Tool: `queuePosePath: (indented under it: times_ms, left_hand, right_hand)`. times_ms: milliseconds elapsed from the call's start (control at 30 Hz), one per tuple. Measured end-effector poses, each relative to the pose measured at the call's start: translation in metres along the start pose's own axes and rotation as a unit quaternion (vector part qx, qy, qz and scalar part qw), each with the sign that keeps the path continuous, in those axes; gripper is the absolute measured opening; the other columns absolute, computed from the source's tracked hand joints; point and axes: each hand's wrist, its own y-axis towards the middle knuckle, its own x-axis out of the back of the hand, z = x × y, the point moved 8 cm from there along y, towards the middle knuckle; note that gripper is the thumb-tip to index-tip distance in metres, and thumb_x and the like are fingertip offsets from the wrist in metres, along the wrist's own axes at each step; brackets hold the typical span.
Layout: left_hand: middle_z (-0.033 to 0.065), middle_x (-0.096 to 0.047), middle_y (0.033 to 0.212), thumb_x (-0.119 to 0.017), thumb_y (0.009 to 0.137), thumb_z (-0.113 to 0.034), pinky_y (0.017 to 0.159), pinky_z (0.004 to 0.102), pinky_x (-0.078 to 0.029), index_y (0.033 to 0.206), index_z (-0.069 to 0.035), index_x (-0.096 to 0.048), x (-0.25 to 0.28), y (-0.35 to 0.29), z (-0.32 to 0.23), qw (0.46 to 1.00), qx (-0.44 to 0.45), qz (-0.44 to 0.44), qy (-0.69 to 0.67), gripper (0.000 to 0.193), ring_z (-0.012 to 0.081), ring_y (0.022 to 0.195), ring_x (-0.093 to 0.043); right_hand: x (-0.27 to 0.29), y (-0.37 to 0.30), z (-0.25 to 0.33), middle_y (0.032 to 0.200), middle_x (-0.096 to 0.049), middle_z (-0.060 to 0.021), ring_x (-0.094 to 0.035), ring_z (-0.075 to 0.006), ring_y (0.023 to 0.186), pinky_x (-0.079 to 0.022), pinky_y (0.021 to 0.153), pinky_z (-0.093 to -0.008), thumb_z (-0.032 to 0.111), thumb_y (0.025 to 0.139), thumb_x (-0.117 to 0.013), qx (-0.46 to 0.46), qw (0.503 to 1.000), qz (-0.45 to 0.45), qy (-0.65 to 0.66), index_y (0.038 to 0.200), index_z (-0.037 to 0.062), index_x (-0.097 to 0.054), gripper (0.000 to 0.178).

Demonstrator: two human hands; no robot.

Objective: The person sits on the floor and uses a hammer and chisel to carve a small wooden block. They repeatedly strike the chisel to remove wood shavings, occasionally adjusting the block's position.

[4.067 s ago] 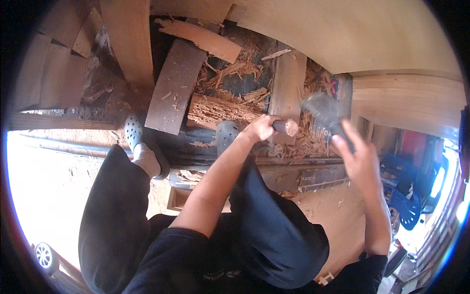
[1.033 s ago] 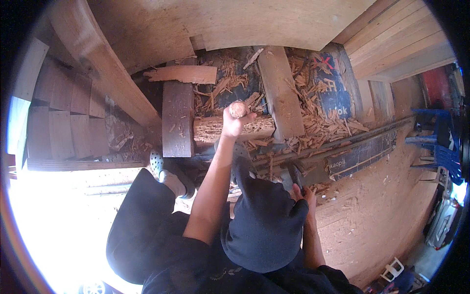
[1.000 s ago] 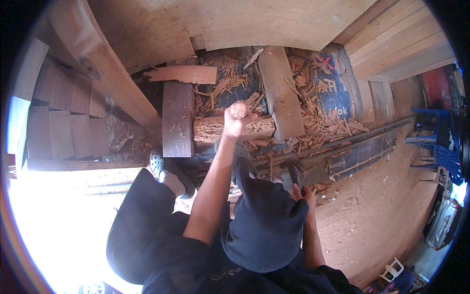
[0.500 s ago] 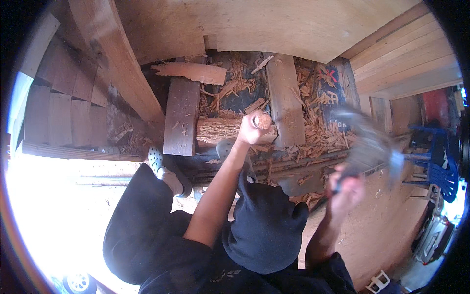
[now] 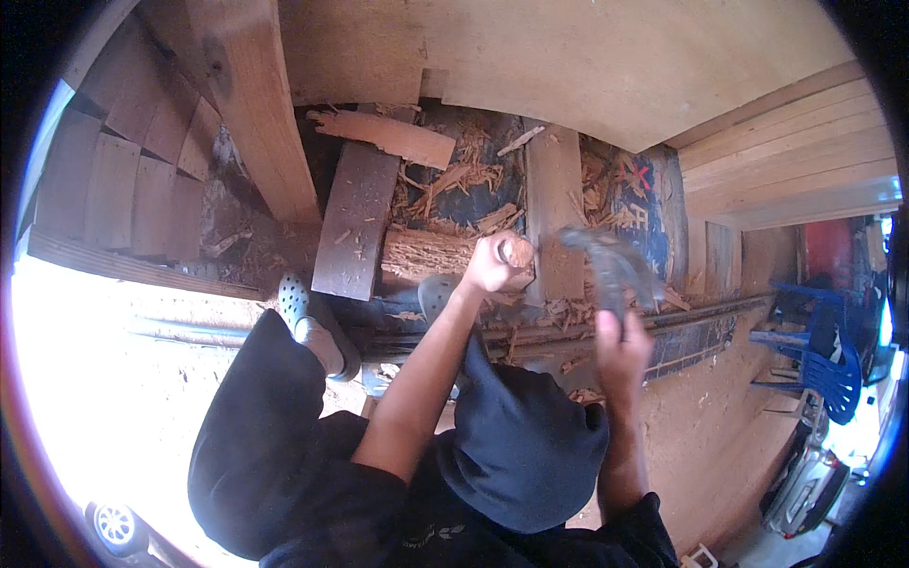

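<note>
— What is seen at the far left?
— A white-spoked wheel (image 5: 115, 523) is seen near the lower rim. Above it, flat grey-brown wooden boards (image 5: 114, 204) are stacked beside a thick, squared brown timber (image 5: 251, 104).
— And next to these?
— A grey clog pierced with round holes (image 5: 294, 298) is worn on the left foot. Just right of it a dark brown flat plank (image 5: 355, 227) is laid, its far end partly covered by a reddish, jagged-edged board (image 5: 398, 139).
— Where is the left hand placed?
— The left hand (image 5: 490, 265) is held over the right end of a pitted, ragged brown wood block (image 5: 426, 254). Its fingers are wrapped closely around a round-ended, pale brown cylindrical handle (image 5: 516, 252); the lower part is hidden by the hand.
— What is found to the right?
— A long, dusty brown plank (image 5: 556, 208) is passed first. Then a dark hammer (image 5: 611, 279), blurred, is gripped in the curled fingers of the right hand (image 5: 623, 352). Its head is held apart from the handle's end, with pale wood splinters (image 5: 589, 180) strewn beyond.
— And at the far right?
— A blue plastic chair (image 5: 833, 374) is seen, well apart from both hands.
</note>
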Motion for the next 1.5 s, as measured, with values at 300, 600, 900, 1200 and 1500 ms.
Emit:
queuePosePath:
  times_ms: [300,600,900,1200,1500]
  left_hand:
    - [0.0072,-0.067,0.08,-0.073,0.062,-0.007,0.071,0.0279,-0.048,0.086,-0.003,-0.065,0.0,0.001,0.007,1.0,0.021,0.007,-0.018,0.026,0.0127,0.073,-0.061]
    - [0.0064,-0.066,0.08,-0.072,0.061,-0.002,0.071,0.0278,-0.048,0.086,-0.002,-0.064,-0.003,-0.002,0.008,0.997,0.027,0.029,-0.066,0.026,0.0119,0.074,-0.06]
    - [0.0066,-0.066,0.079,-0.074,0.06,-0.005,0.071,0.0284,-0.048,0.087,-0.003,-0.064,-0.003,0.0,0.008,1.0,-0.014,0.016,-0.02,0.03,0.0128,0.073,-0.06]
    - [0.0059,-0.065,0.08,-0.074,0.063,-0.007,0.07,0.0273,-0.048,0.088,-0.003,-0.063,-0.002,-0.003,0.015,0.999,0.001,0.028,-0.03,0.028,0.0117,0.074,-0.059]
    - [0.0049,-0.064,0.08,-0.074,0.063,-0.006,0.07,0.0278,-0.048,0.087,-0.003,-0.063,-0.003,-0.003,0.017,0.999,0.004,0.033,-0.033,0.027,0.0115,0.074,-0.059]
  right_hand:
    - [0.1,-0.023,0.109,0.068,-0.053,0.0003,-0.048,-0.0151,0.05,-0.044,0.047,-0.0303,0.07,0.081,-0.048,0.37,0.796,-0.042,0.478,0.1,0.0055,-0.051,0.067]
    - [-0.036,-0.005,-0.019,0.069,-0.059,-0.0154,-0.056,-0.021,0.065,-0.046,0.061,-0.0378,0.037,0.086,-0.06,0.0,1.0,0.0,-0.008,0.092,-0.0019,-0.056,0.039]
    - [0.133,-0.029,0.082,0.055,-0.05,-0.0027,-0.042,-0.0108,0.038,-0.038,0.037,-0.025,0.074,0.086,-0.026,0.318,0.825,-0.146,0.443,0.104,0.0071,-0.052,0.074]
    - [-0.063,-0.005,0.013,0.077,-0.064,-0.0161,-0.063,-0.0255,0.074,-0.049,0.071,-0.0387,0.035,0.082,-0.067,-0.051,0.993,0.052,-0.089,0.085,0.0019,-0.058,0.035]
    - [0.124,-0.032,0.093,0.064,-0.054,-0.0016,-0.053,-0.0171,0.056,-0.045,0.051,-0.0306,0.055,0.088,-0.054,0.321,0.811,-0.025,0.488,0.114,0.0044,-0.047,0.057]
